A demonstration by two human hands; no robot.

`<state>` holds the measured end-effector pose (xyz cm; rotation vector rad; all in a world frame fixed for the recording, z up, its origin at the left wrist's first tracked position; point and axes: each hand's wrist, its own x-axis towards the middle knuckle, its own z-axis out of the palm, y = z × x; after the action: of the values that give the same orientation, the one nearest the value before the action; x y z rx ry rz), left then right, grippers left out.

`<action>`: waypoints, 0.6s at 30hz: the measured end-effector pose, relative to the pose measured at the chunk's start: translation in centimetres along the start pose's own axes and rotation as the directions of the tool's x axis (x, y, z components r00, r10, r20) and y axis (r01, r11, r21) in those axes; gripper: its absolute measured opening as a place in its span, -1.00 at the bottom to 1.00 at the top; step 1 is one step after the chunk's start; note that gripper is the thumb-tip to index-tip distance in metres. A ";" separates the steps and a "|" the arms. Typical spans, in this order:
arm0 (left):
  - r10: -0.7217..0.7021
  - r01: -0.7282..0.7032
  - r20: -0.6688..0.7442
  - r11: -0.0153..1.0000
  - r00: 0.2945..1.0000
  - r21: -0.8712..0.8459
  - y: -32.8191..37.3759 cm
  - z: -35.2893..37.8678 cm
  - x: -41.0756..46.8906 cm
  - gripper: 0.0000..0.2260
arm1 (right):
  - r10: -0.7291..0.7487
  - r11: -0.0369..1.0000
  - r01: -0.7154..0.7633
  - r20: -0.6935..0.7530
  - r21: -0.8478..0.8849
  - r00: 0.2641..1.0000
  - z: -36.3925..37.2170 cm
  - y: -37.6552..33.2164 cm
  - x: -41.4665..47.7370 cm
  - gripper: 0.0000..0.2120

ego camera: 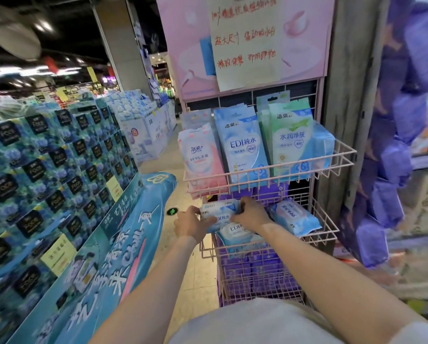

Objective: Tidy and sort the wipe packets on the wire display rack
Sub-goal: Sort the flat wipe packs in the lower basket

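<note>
A pink wire display rack (342,155) holds wipe packets on three tiers. In the middle basket (328,229) my left hand (192,223) and my right hand (252,211) both grip a blue-white wipe packet (220,211), one hand at each end. Under it lies a similar blue packet (235,235). A white-blue packet (293,217) lies tilted at the basket's right. The top basket stands a pink packet (199,155), a blue packet (242,145) and a green packet (291,137) upright.
Purple packs (252,271) fill the bottom tier. A tall blue tissue display (59,170) slopes at my left, with a floor aisle between. A grey pillar (349,95) and purple hanging packs (391,157) stand close on the right. A pink sign (188,45) tops the rack.
</note>
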<state>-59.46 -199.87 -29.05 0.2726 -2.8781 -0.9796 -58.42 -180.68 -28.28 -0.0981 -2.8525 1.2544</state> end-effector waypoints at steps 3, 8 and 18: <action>-0.018 0.017 0.013 1.000 1.000 0.012 0.2 -0.1 -0.4 -0.39 | 0.013 1.000 -0.013 0.074 -0.002 0.997 -0.7 0.2 -0.4 -0.50; -0.060 0.080 -0.160 0.990 0.985 0.116 0.9 -0.1 -2.5 -0.34 | 0.177 0.979 -0.156 0.171 -0.129 0.969 -3.1 1.0 -1.2 -0.27; -0.015 -0.034 0.156 0.951 0.988 0.309 3.0 1.3 -6.3 -0.47 | 0.201 0.969 -0.177 0.132 -0.169 0.971 -3.0 1.2 -2.2 -0.28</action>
<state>-53.87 -195.55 -28.44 0.2107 -3.1703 -0.5630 -56.04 -177.78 -27.11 -0.3001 -3.1328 1.1053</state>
